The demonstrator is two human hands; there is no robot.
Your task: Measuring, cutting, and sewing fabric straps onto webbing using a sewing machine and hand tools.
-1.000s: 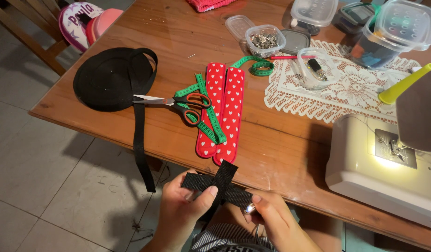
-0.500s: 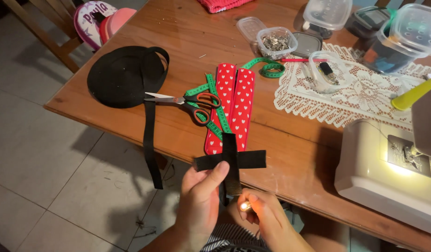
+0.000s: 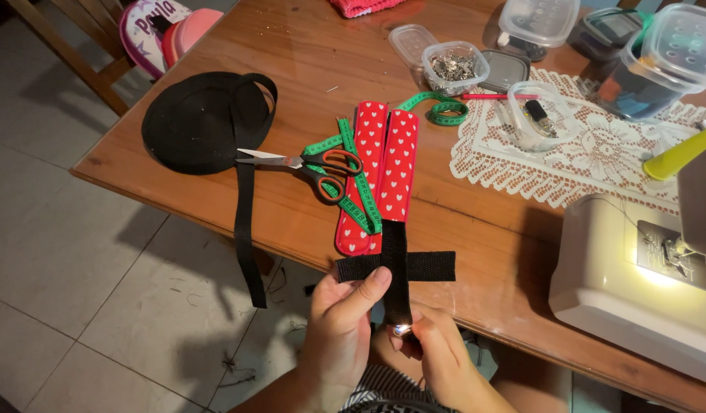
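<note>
Basically, left hand [image 3: 341, 321] pinches the black webbing cross [image 3: 396, 265]: light, floppy, grip near the crossing. Right hand [image 3: 444, 359] grips a lit lighter [image 3: 401, 330] at its lower end.

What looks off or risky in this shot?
A small flame burns at the lower end of the black webbing cross, pinched by the left hand, with the right hand right beside it. A loose tail from the webbing roll dangles off the table edge.
</note>
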